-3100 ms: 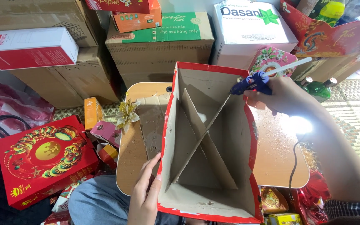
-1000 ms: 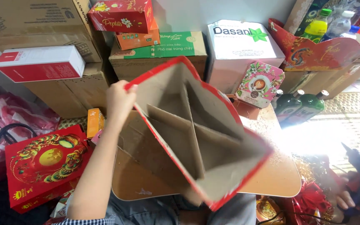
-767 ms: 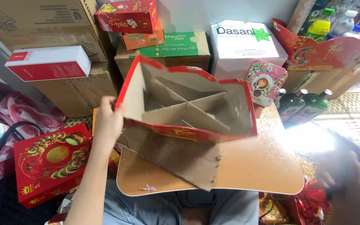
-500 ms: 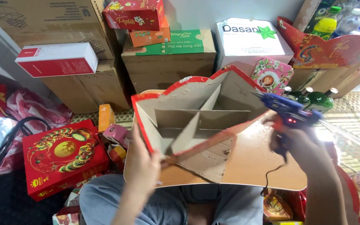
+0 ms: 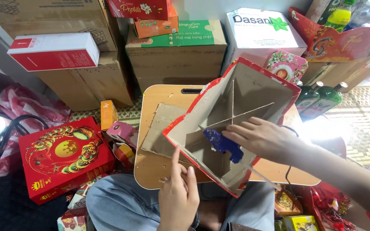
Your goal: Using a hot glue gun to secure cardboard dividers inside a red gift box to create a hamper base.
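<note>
Nearest the camera, over the lap, the left hand (image 5: 180, 197) rests with fingers together against the lower red edge of the cardboard tray (image 5: 232, 124), steadying it without gripping; nothing is enclosed in the palm. The tray stands tilted on the small wooden lap table (image 5: 157, 167), open face toward the viewer, its crossed dividers (image 5: 233, 116) visible. Inside the near compartment the right hand (image 5: 264, 139) is closed around a blue glue gun (image 5: 222, 144), nozzle toward the divider base (whether glue is flowing cannot be told). Its cord (image 5: 287, 171) trails off the table's right edge. Further out: a red gift box (image 5: 63, 156) at left, green bottles (image 5: 317, 99) at right, stacked cartons (image 5: 174, 60) behind.

Risks, as judged: the tilted tray could slip under nozzle pressure, since the left hand only props it; fingers sit near the hot tip; the cord could snag the table edge.
</note>
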